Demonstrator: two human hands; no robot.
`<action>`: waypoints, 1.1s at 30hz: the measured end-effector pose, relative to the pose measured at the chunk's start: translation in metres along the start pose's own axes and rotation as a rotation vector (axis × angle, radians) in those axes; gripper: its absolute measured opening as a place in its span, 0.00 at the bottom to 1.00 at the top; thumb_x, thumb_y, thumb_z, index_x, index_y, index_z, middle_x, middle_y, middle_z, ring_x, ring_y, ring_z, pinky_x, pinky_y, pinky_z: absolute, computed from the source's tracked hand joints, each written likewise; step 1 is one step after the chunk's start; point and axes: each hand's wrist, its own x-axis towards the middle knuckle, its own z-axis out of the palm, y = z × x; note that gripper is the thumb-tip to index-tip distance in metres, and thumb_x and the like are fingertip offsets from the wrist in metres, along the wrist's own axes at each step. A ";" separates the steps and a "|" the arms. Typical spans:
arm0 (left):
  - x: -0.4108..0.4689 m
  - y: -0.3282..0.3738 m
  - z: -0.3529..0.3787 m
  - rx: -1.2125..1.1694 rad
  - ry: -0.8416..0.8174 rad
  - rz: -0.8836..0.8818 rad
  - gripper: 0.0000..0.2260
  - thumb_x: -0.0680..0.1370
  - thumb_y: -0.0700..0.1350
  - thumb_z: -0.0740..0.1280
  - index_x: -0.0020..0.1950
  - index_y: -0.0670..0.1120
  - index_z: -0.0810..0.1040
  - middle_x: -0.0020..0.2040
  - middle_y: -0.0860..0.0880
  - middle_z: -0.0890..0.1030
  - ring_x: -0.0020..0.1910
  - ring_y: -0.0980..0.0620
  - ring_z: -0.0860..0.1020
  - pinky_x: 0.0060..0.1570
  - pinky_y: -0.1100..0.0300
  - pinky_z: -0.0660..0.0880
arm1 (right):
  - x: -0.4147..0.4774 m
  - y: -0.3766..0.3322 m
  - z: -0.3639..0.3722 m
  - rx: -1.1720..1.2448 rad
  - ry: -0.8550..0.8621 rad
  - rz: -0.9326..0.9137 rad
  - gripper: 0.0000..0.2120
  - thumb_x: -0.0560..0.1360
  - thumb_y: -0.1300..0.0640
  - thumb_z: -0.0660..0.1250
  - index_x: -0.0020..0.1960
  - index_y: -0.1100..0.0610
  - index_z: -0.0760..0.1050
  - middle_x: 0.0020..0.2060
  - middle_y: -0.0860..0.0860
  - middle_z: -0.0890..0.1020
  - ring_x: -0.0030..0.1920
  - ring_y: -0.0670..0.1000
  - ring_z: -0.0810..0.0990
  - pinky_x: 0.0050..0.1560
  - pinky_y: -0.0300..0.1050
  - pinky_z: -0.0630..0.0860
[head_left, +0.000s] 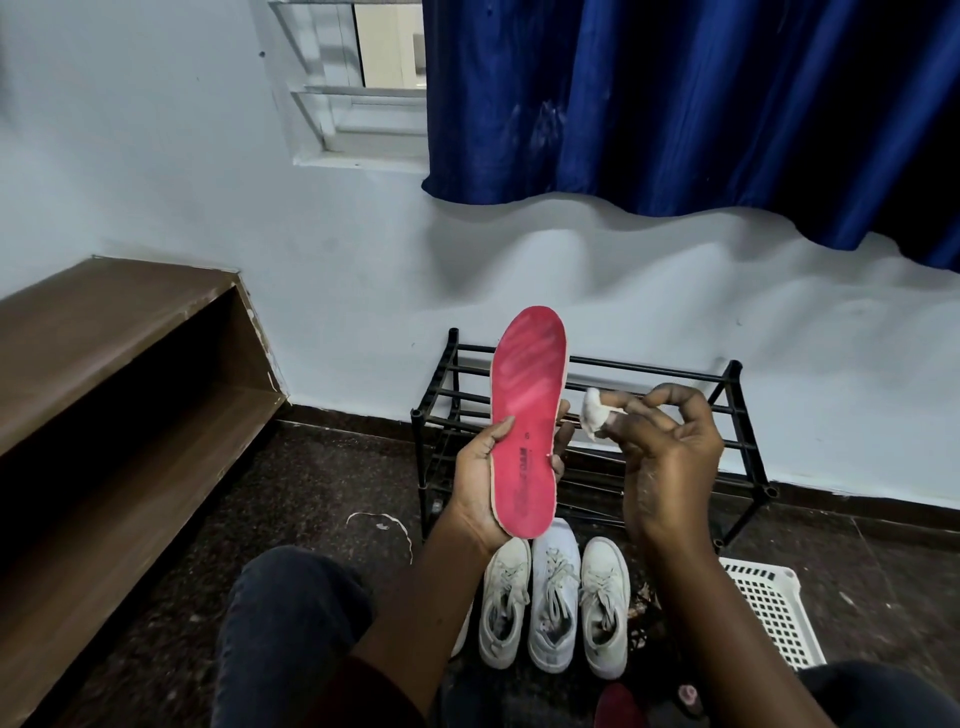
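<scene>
My left hand (480, 478) grips a pink shoe insole (527, 410) by its heel half and holds it upright, toe end up, its pink face toward me. My right hand (670, 447) is just to the right of the insole, pinching a small white wad of cloth or cotton (594, 414) between the fingertips; the wad is a short gap away from the insole's edge.
Three white lace-up sneakers (553, 605) stand side by side on the dark floor below my hands. Behind them is a black metal shoe rack (737, 415) against the wall. A white plastic basket (774, 608) is at right, a brown wooden shelf (119, 374) at left, a blue curtain (675, 104) above.
</scene>
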 end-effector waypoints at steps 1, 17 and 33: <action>0.000 0.000 0.001 0.004 0.010 0.011 0.21 0.65 0.44 0.75 0.55 0.36 0.81 0.51 0.39 0.81 0.41 0.45 0.80 0.40 0.56 0.78 | 0.000 0.003 0.000 -0.063 -0.019 0.028 0.19 0.66 0.81 0.60 0.40 0.57 0.66 0.32 0.55 0.83 0.34 0.52 0.81 0.35 0.41 0.77; 0.007 -0.007 -0.010 0.028 -0.045 -0.067 0.28 0.76 0.62 0.58 0.67 0.44 0.74 0.58 0.44 0.80 0.44 0.45 0.82 0.48 0.53 0.76 | -0.024 0.004 -0.012 -0.941 -0.418 0.170 0.12 0.66 0.68 0.71 0.38 0.55 0.70 0.34 0.53 0.82 0.33 0.49 0.79 0.35 0.45 0.77; -0.003 -0.002 -0.014 -0.112 -0.199 -0.122 0.32 0.72 0.55 0.71 0.68 0.37 0.70 0.62 0.35 0.75 0.54 0.38 0.78 0.53 0.48 0.77 | -0.026 0.025 -0.015 -0.403 -0.275 0.758 0.09 0.68 0.78 0.60 0.42 0.75 0.78 0.35 0.64 0.79 0.33 0.56 0.77 0.31 0.40 0.76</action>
